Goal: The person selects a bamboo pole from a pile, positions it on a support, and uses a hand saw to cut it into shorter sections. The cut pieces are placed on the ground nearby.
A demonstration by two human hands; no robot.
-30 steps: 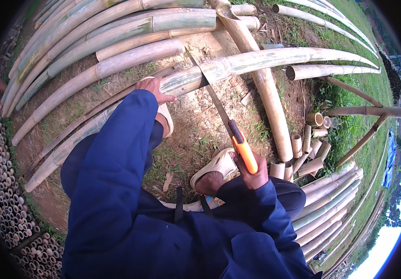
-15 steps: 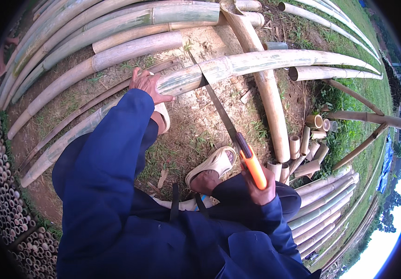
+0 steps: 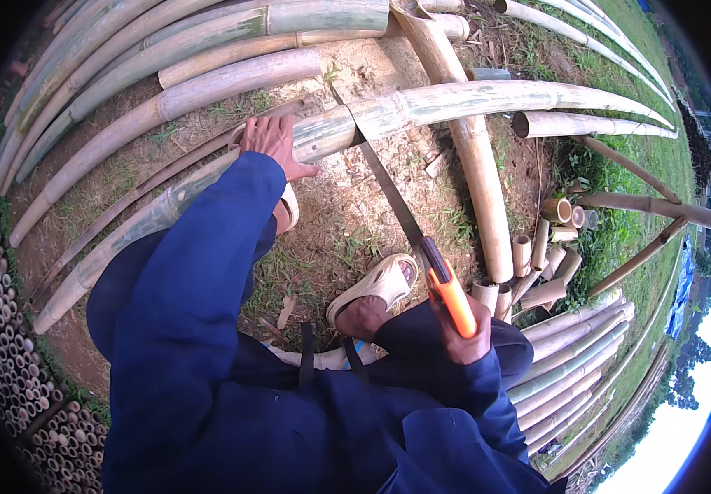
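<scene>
A long, pale green bamboo pole [image 3: 487,100] runs across in front of me, resting on a thicker bamboo pole [image 3: 477,169]. My left hand [image 3: 275,148] is clasped over it, fingers across the top and thumb along the near side. To the right of that hand, the blade of a handsaw [image 3: 390,191] sits in a cut in the pole, its tip showing beyond the far side. My right hand [image 3: 464,329] is wrapped round the saw's orange and black handle, low and close to my knee. Sawdust [image 3: 372,70] covers the ground under and beyond the cut.
Several long bamboo poles [image 3: 207,95] lie at the far left. Short bamboo offcuts [image 3: 543,292] are heaped at right, with stacked poles [image 3: 574,370] nearer me. Many cut tubes [image 3: 9,354] are piled at the left edge. My sandalled foot [image 3: 372,298] is below the blade.
My left hand has shifted slightly right along the pole, nearer the blade, and its fingers lie farther over the top. The saw stays in the cut, with its handle slightly lower right.
</scene>
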